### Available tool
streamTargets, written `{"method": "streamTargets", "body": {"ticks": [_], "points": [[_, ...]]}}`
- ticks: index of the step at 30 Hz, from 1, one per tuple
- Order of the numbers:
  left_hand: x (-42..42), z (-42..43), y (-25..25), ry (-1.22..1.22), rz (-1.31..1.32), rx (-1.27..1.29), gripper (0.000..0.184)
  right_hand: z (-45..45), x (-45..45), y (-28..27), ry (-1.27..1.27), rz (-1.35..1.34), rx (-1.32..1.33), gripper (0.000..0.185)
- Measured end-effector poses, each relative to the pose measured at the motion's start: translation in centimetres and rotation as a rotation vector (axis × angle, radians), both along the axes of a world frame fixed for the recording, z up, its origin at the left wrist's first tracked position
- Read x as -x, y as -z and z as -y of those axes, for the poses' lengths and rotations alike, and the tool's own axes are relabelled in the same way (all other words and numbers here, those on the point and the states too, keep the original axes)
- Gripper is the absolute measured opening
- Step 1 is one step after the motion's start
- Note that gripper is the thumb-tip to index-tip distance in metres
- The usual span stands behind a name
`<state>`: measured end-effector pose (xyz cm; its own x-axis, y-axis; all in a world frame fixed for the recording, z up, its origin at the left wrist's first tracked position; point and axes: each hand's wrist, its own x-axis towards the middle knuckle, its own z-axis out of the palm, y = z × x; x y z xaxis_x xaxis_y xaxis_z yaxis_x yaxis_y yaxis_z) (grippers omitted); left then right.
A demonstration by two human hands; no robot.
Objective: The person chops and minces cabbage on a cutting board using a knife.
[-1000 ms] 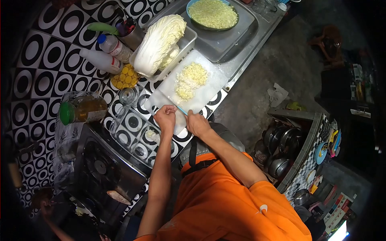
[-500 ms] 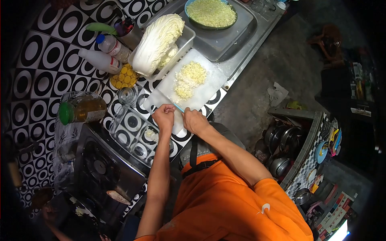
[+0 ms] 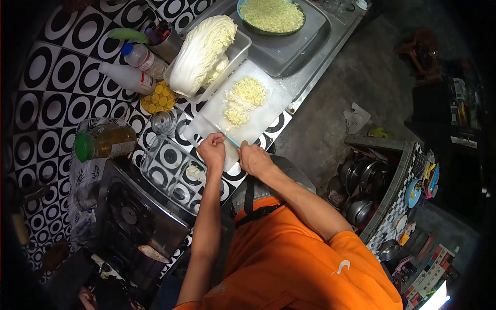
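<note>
My right hand (image 3: 254,159) is closed around a slim knife with a blue part (image 3: 232,140) that points toward my left hand. The fingers of my left hand (image 3: 212,151) are pinched together at the knife's far end; whatever they hold is hidden. Both hands are over the near end of a white cutting board (image 3: 274,95). Beyond them on the board lies a heap of finely chopped pale yellow pieces (image 3: 245,98). A whole napa cabbage (image 3: 202,56) rests in a clear plastic container (image 3: 238,50) behind the board.
A bowl of shredded cabbage (image 3: 273,15) stands on the sink (image 3: 318,49). Bottles (image 3: 126,77), a glass jar (image 3: 163,123) and a clear tray (image 3: 173,170) sit to the left. Nearer is a stove (image 3: 139,206). Another person's hand (image 3: 87,298) shows at lower left.
My right hand has shifted slightly to the right, away from my left hand, and more of the blue part shows. The other person's hand at lower left has moved down and right.
</note>
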<state>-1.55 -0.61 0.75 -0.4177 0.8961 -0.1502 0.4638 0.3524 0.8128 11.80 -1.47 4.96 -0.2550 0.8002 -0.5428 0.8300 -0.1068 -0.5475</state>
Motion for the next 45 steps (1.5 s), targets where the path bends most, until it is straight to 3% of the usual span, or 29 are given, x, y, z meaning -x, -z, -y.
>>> {"method": "streamTargets", "body": {"ticks": [4, 5, 9, 19, 30, 33, 36, 40, 42, 43, 44, 45], "points": [[-0.2, 0.1, 0.9, -0.034, 0.083, -0.027, 0.014, 0.9, 0.1, 1.6, 0.046, -0.008, -0.001, 0.027], [-0.2, 0.0, 1.1, -0.048, 0.104, -0.04, 0.014, 1.3, 0.1, 3.1, 0.06, -0.032, -0.124, 0.03], [-0.3, -0.3, 0.8, -0.098, 0.188, -0.078, 0.014, 0.1, -0.3, 1.5, 0.04, -0.054, -0.085, 0.029], [-0.3, -0.1, 1.1, -0.073, 0.083, -0.03, 0.007, 0.0, 0.3, 1.8, 0.091, -0.075, -0.039, 0.031], [-0.8, -0.4, 0.8, -0.137, 0.054, -0.072, 0.024, -0.4, 0.2, 2.2, 0.061, -0.111, -0.023, 0.031], [-1.2, -0.2, 0.4, -0.139, 0.01, -0.078, 0.019, -0.4, -0.2, 1.1, 0.017, -0.069, 0.036, 0.019], [-1.6, -0.2, -0.2, -0.131, -0.063, -0.055, 0.016, 0.3, -0.7, 3.2, -0.002, -0.1, -0.03, 0.029], [-2.3, -0.2, 0.7, -0.162, -0.049, -0.067, 0.01, -1.3, -1.4, 3.2, -0.026, -0.213, -0.046, 0.027], [-2.2, 0.0, 2.7, -0.285, 0.266, -0.08, 0.013, -2.1, -2.7, 2.7, -0.045, -0.284, -0.036, 0.029], [-3.1, -0.5, 1.1, -0.317, 0.386, -0.029, 0.021, -2.4, -3.6, 1.7, -0.009, -0.322, -0.03, 0.029], [-3.4, -0.9, 0.5, -0.322, 0.38, -0.035, 0.021, -2.7, -4.5, 1.1, 0.025, -0.357, -0.023, 0.03], [-3.7, -1.2, 0.3, -0.352, 0.539, -0.033, 0.019, -2.5, -5.2, 1.2, 0.045, -0.369, -0.023, 0.031]]}}
